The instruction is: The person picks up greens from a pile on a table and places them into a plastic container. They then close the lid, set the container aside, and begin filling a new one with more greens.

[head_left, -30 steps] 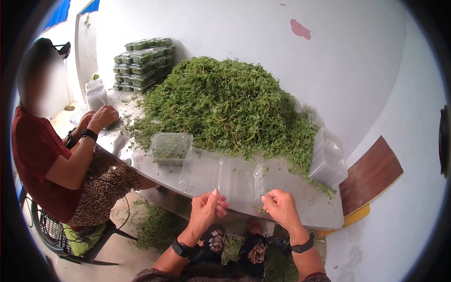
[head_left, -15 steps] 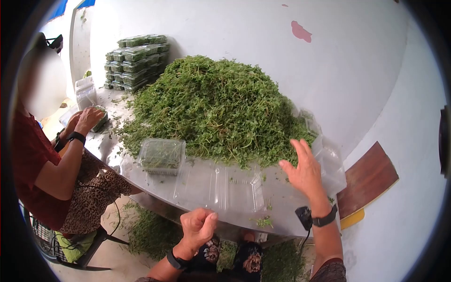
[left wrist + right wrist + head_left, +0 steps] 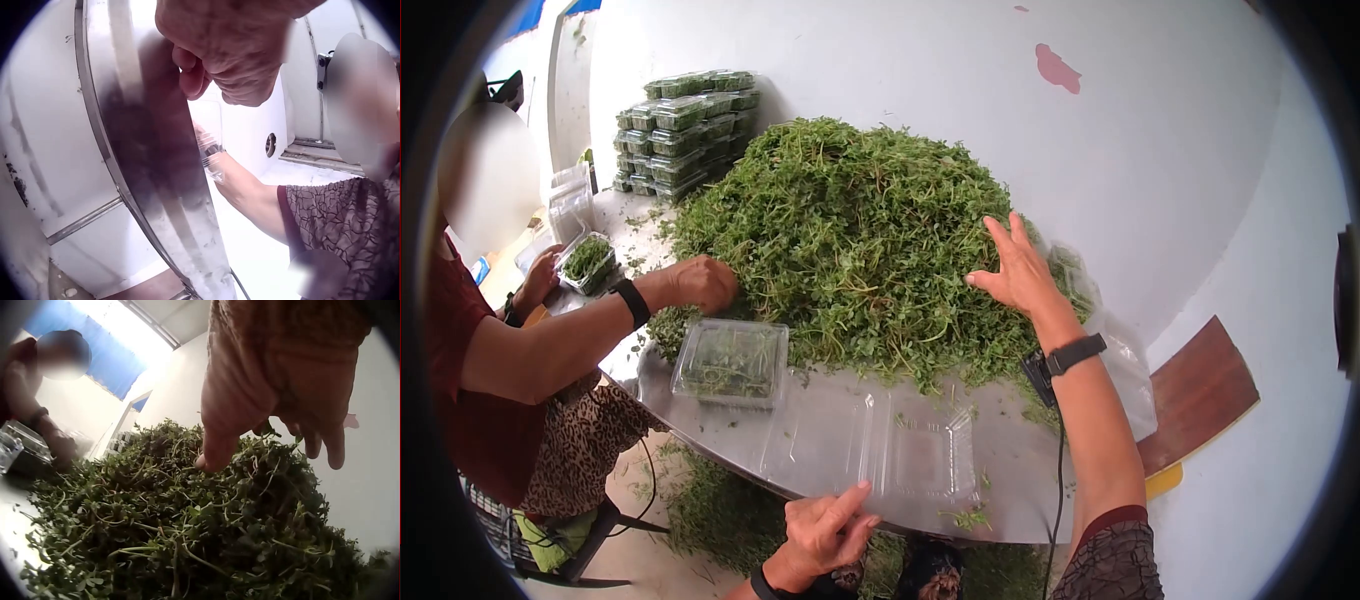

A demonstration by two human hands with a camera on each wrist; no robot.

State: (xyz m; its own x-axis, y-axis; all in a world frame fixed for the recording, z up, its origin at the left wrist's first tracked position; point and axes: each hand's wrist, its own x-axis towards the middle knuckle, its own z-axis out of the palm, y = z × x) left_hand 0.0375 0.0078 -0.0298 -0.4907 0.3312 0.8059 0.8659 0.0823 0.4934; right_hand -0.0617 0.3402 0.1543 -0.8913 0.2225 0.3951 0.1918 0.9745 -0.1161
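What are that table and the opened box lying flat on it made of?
Table: probably metal, perhaps stainless steel, smooth and shiny; it is grey with blurred reflections.
Opened box: likely thin, clear, glossy plastic; the tabletop shows through and its ridges catch the light.

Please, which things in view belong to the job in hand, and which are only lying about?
Seem part of the job:
pile of greens, under the right hand
open clear box
lidded box of greens
stacked boxes

Seem just lying about:
brown board by the wall
green cloth on the chair
greens on the floor
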